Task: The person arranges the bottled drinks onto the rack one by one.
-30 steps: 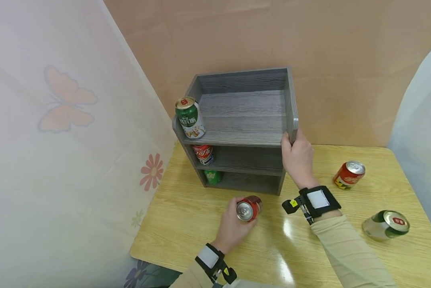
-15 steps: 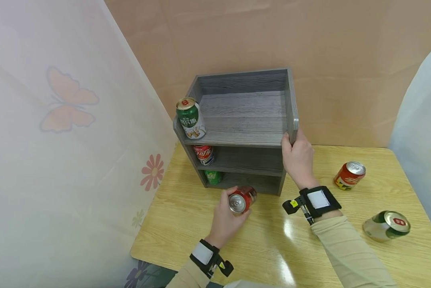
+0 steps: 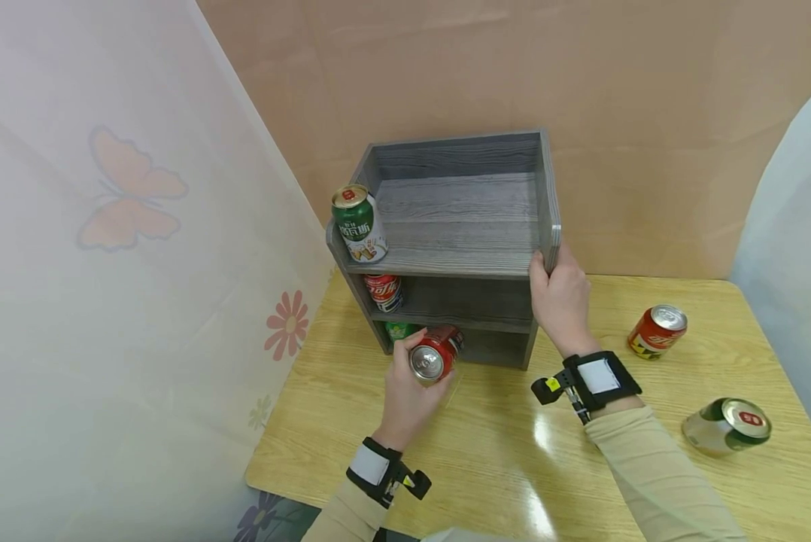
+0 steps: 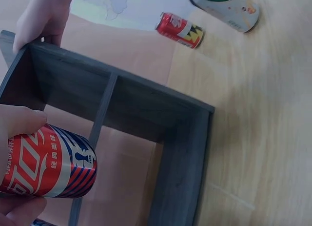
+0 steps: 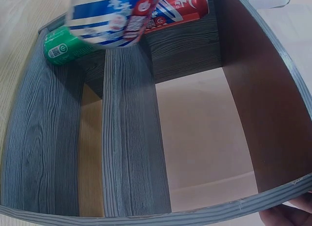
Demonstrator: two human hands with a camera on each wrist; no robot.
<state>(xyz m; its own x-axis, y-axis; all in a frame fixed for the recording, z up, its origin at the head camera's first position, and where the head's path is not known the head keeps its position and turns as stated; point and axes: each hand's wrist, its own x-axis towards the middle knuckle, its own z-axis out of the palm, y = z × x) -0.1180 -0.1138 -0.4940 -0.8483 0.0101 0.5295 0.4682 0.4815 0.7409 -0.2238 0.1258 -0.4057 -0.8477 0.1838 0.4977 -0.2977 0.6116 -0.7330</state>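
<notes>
Red can (image 3: 444,345): state of the grip?

Held firmly by the left hand (image 3: 405,403), fingers wrapped round its body. Can is tilted, silver lid (image 3: 426,363) turned toward the head camera, far end pointed at the shelf unit (image 3: 460,218).

Position?

In front of the unit's lower openings. In the left wrist view its striped end overlaps the middle board (image 4: 104,105); whether that is touched can't be told.

Other hand?

Right side panel (image 3: 549,196) is gripped by the right hand (image 3: 561,301), probably for steadying.

Already shelved?

One can seen per tier, each at the left end: green-and-white can (image 3: 359,226) on top, Coke can (image 3: 384,292) in the middle, green can (image 3: 399,330) at the bottom, partly hidden.

Off the unit?

Yellow-marked can (image 3: 657,331) and pale can (image 3: 727,427), both upright on the table (image 3: 487,452), right of the unit, apart from each other.

Step?

Placing, by judgement: not yet set down. Intended tier can't be told.

Next move's demands?

Presumably: board edge cleared, can brought upright, neighbours left unbumped, panel hold maintained, fingers released only once the base is flat.
</notes>
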